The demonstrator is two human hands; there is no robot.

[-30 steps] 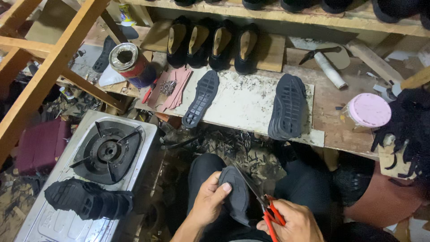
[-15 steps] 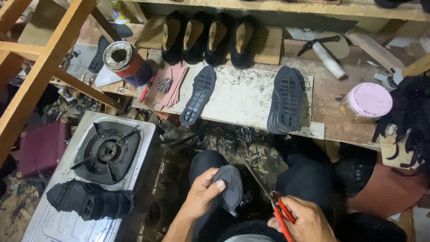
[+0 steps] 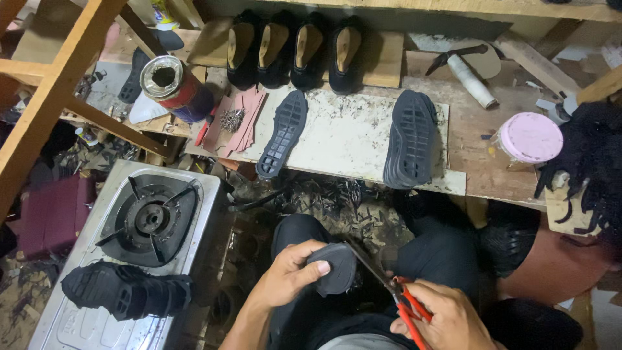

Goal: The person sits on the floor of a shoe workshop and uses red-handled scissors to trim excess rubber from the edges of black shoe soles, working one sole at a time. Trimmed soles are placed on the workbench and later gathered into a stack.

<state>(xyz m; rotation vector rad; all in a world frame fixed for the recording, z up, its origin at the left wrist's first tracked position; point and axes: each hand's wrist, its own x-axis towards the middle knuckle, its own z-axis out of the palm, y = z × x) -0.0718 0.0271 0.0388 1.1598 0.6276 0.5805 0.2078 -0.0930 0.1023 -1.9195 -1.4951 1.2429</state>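
My left hand (image 3: 285, 277) grips a dark rubber shoe sole (image 3: 335, 269) over my lap, thumb on its upper face. My right hand (image 3: 447, 319) holds red-handled scissors (image 3: 396, 295) whose blades reach the sole's right edge. On the pale board (image 3: 343, 136) ahead lie a single black sole (image 3: 282, 133) and a stack of black soles (image 3: 409, 138). Several black shoes on wooden lasts (image 3: 295, 50) stand in a row behind the board.
A gas stove (image 3: 139, 240) at left carries a pile of black soles (image 3: 123, 291). An open tin can (image 3: 173, 87), pink paper strips (image 3: 243, 116), a pink-lidded jar (image 3: 528, 139) and a hammer (image 3: 463, 65) lie on the bench. Rubber scraps (image 3: 324, 194) cover the floor. A wooden frame (image 3: 58, 84) stands left.
The sole has turned in my left hand and sits lower. The scissors have shifted slightly right along the sole's edge. The view has tilted a little.
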